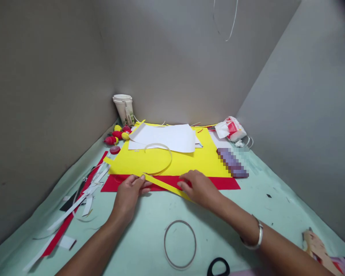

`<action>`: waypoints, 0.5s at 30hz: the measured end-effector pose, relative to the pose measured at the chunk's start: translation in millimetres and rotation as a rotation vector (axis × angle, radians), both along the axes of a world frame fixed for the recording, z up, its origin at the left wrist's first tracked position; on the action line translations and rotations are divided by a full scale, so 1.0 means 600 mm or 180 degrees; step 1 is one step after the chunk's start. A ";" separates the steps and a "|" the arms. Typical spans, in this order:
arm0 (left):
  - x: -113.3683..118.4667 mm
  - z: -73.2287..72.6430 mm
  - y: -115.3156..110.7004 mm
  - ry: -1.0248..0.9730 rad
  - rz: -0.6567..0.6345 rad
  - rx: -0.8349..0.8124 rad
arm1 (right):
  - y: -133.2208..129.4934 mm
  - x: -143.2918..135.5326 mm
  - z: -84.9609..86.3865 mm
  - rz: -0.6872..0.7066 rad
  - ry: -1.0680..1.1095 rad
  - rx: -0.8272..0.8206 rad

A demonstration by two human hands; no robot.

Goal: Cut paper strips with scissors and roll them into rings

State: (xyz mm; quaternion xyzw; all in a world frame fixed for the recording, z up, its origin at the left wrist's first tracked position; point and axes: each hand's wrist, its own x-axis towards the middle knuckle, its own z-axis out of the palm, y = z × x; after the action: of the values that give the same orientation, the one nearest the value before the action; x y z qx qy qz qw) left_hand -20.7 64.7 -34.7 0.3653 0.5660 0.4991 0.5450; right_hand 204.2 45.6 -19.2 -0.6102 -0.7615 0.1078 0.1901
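One black ring-shaped handle [218, 260], nearest the camera, shows at the lower edge; the rest is out of frame. One yellow strip [166, 186] slants between both hands, above one red sheet [227, 184] and the tabletop [149, 226]. Left hand [127, 197]: thumb and fingers pinched closed on the strip's far end. Right hand [199, 186]: fingers bent, partly spread, at the nearer end; whether they grip it cannot be told. One silvery bangle [260, 235] circles the right wrist. Nearer the camera lies one thin hoop [165, 244]. Beyond the hands: one large yellow sheet [204, 161] overlapping the red, one pale curled strip [171, 155], at least two white sheets [163, 136]. Right: one blurred purple object [232, 163], one tissue pack [236, 129]. Left: one long red strip [61, 230] among white scraps, count unclear.
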 end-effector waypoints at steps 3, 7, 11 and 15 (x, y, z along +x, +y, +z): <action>-0.001 0.002 -0.001 0.0013 -0.0003 -0.0021 | 0.069 0.048 0.011 -0.0472 0.0134 -0.0111; -0.002 0.001 -0.001 0.0039 -0.0029 -0.0041 | 0.172 0.111 0.017 -0.1093 0.0188 -0.0213; -0.006 -0.005 0.000 0.0022 -0.0072 0.0014 | 0.254 0.145 0.013 -0.1599 0.0227 -0.0375; -0.009 -0.011 0.001 0.0095 -0.0103 -0.0001 | 0.306 0.149 0.005 -0.1672 0.0235 -0.0710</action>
State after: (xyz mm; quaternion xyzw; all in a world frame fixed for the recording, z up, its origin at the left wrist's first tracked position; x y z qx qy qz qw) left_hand -26.2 65.0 -41.3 0.3817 0.5682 0.4847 0.5445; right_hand 293.8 229.4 -16.1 -0.7993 -0.5534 0.1601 0.1709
